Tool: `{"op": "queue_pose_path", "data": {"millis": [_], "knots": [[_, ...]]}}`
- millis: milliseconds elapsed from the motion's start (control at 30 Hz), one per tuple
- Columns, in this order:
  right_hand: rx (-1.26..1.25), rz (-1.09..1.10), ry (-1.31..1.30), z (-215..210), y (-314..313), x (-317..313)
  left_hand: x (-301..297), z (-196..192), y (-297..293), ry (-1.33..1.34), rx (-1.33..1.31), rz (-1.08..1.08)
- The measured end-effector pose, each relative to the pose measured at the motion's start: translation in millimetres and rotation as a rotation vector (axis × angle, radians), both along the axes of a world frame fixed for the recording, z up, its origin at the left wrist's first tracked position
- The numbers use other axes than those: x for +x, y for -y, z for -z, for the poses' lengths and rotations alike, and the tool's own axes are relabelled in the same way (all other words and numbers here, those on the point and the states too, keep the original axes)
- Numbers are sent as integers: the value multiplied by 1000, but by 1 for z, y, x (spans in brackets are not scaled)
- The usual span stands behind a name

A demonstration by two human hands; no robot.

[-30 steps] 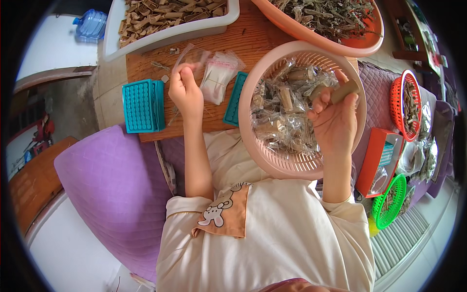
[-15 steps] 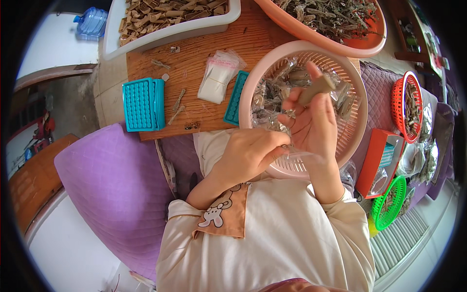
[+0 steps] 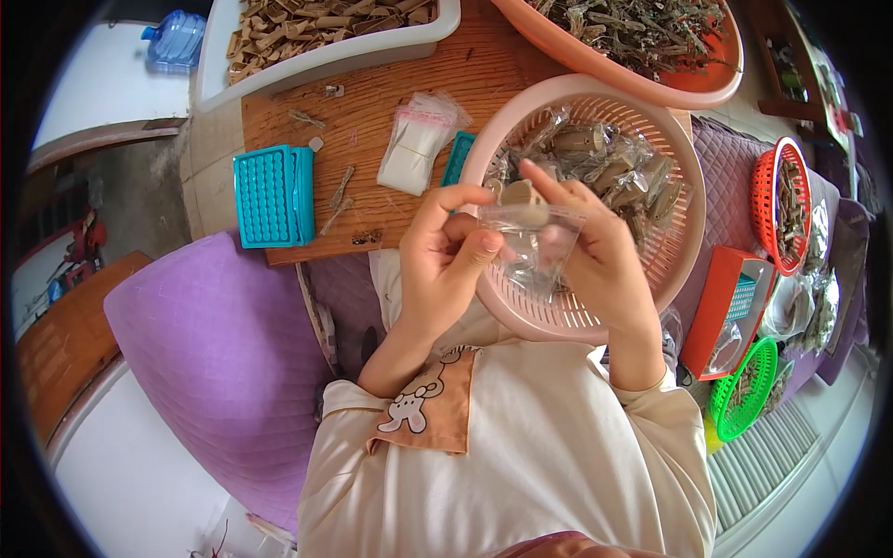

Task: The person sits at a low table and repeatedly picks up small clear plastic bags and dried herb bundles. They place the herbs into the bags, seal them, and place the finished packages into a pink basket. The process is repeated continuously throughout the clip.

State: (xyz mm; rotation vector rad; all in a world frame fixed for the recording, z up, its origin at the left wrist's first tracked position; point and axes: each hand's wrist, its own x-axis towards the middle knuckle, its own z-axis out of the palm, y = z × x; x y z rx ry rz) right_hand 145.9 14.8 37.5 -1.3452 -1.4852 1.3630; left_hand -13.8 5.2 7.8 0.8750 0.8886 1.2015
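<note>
Bare table (image 3: 479,79) beside basket (image 3: 491,130) rim, curled left hand (image 3: 445,260) pinching bag (image 3: 528,256), half-bent right hand (image 3: 603,256) touching it (its grip unclear)

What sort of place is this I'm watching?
Likely a home room doubling as a small packing spot: purple quilted padding beside a wooden table, plus a pink basket holding bagged dried pieces.
</note>
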Motion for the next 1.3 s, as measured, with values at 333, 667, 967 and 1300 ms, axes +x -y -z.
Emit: {"op": "queue_pose_path", "data": {"millis": [333, 667, 967, 1300], "knots": [[103, 393, -372, -20, 8, 33, -18, -3, -2, -491, 182, -77], [209, 394, 8, -35, 14, 4, -14, -12, 1, -705, 429, -88], [344, 446, 131, -30, 12, 6, -11, -10, -2, -685, 551, -125], [241, 227, 193, -35, 7, 3, -12, -14, -1, -831, 529, -64]]}}
